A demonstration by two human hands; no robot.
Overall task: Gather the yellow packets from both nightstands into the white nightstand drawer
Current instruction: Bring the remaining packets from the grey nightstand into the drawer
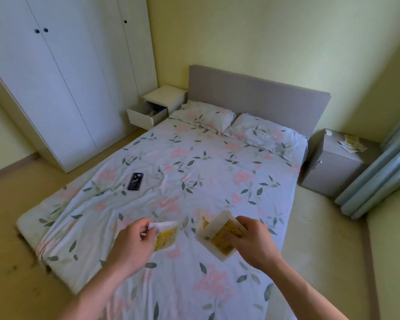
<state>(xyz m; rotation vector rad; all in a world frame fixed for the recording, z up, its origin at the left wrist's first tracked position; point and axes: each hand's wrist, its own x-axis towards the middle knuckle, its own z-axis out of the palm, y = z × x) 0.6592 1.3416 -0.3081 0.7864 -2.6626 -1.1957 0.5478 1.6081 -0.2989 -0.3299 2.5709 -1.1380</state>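
bed under both hands | white nightstand, drawer pulled out | grey nightstand, loose packets on top | right hand fingers curled round packet stack | left hand pinching single packet at its near edge

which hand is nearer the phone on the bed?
Left. The left hand holds a packet below and slightly right of the phone; the right hand is farther right.

Walls: pale yellow-green | Floor: beige | Left: white wardrobe | Centre: bed, grey headboard, 2 pillows | Right: blue-green curtain
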